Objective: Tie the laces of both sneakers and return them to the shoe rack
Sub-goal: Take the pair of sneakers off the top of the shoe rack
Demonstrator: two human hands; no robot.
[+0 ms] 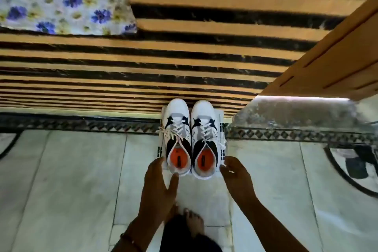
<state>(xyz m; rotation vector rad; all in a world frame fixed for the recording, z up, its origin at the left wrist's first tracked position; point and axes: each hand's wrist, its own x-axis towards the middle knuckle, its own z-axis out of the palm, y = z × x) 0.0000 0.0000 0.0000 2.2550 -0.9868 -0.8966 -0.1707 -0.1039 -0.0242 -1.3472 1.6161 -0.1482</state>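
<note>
Two white sneakers with black panels and orange insoles sit side by side, toes pointing away from me toward the striped steps. The left sneaker (177,129) has its white laces in a loose bow. The right sneaker (204,127) is laced, but its knot is hard to make out. My left hand (157,186) grips the left sneaker's heel, fingers on its outer side and thumb under the back. My right hand (237,178) curls its fingertips against the outer heel of the right sneaker. Whether the pair rests on the floor or is lifted, I cannot tell.
Orange and black striped steps (143,67) rise just beyond the toes. A wooden panel (337,57) stands at the right and a floral cloth (57,0) lies at the upper left. My bare feet (192,223) stand on pale glossy tiles with a dark patterned border (81,125).
</note>
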